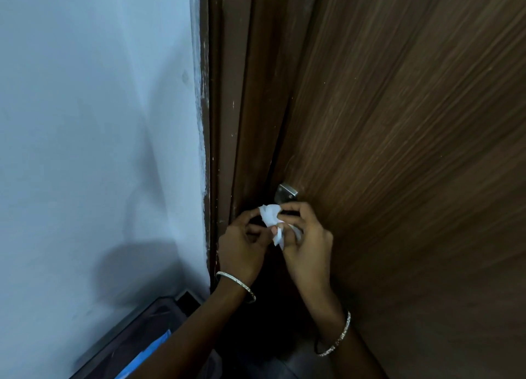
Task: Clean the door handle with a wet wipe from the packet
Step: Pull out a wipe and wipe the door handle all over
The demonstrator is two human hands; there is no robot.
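We are pinching one crumpled wet wipe [270, 216] between left grip [242, 246] and right grip [306, 237], just below the door handle [286, 193].

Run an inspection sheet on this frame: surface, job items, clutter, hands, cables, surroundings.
surface: brown wood-grain door, the upright face being worked on.
job's things: white wet wipe, crumpled, held just below the metal handle plate; the rest of the handle is hidden behind the hands; packet not in view.
clutter: dark container low left by the wall, blue item in it.
grippers: left hand and right hand both pinch the wipe.
cables: nothing seen.
surroundings: pale blue wall on the left; dark door frame between wall and door.
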